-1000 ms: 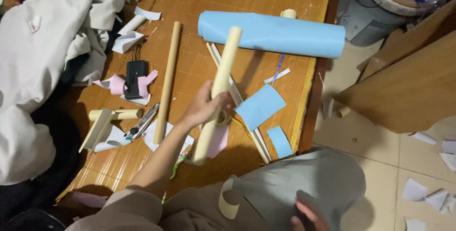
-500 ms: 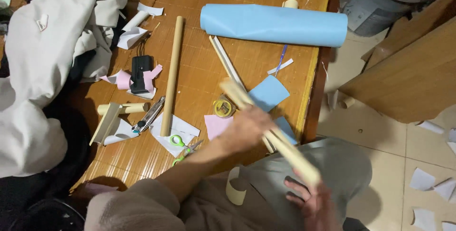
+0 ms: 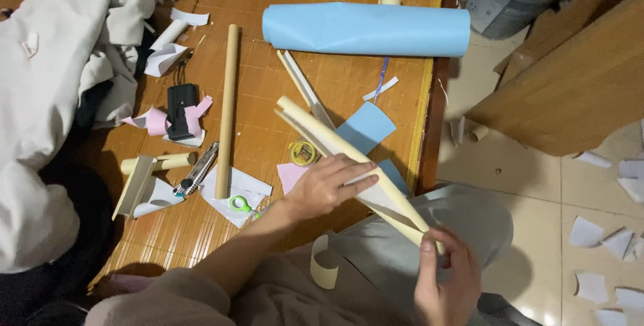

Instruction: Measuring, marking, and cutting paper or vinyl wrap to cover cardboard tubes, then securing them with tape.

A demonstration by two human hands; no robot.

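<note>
Cream paper tube [image 3: 349, 158] held slantwise over the near edge of the wooden bench [image 3: 261, 111], upper end toward 11 o'clock, lower end toward 5 o'clock above the lap. Left hand [image 3: 327, 185] laid across the tube's middle, fingers [image 3: 352, 173] curled over it. Right hand [image 3: 446, 276] at the lower end, fingers pinched on the tip. Blue paper roll [image 3: 365, 29] at 12 o'clock, lying crosswise. Long cardboard tube [image 3: 227, 108] at 10 o'clock. Small tape roll [image 3: 303, 153] just beside the held tube. White cloth [image 3: 47, 98] heaped at 9 o'clock.
</note>
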